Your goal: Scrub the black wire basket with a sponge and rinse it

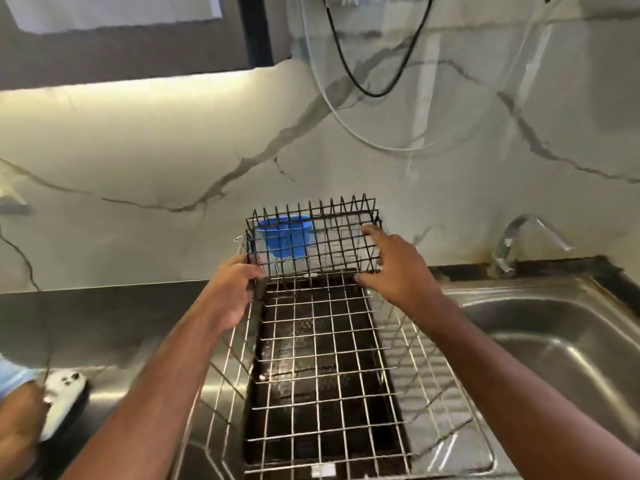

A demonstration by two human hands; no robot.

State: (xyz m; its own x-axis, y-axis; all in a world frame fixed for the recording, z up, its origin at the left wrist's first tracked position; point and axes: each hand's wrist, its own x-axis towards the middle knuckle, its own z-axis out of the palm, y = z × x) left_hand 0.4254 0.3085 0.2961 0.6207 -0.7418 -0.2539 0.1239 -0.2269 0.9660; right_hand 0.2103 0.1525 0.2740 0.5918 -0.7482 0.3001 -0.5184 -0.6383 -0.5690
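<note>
A small black wire basket (322, 237) stands tilted on its side at the far end of a silver wire rack (322, 368), against the marble wall. My left hand (235, 289) grips its lower left corner. My right hand (394, 268) rests spread against its right side, fingers apart on the wires. Through the black mesh shows a blue lid or container (282, 237). No sponge is visible.
A steel sink (554, 341) lies to the right with a tap (519, 237) behind it. The steel counter (104, 323) extends left. At the lower left a second person's hand (20, 427) is beside a white object (64, 396). Cables hang on the wall.
</note>
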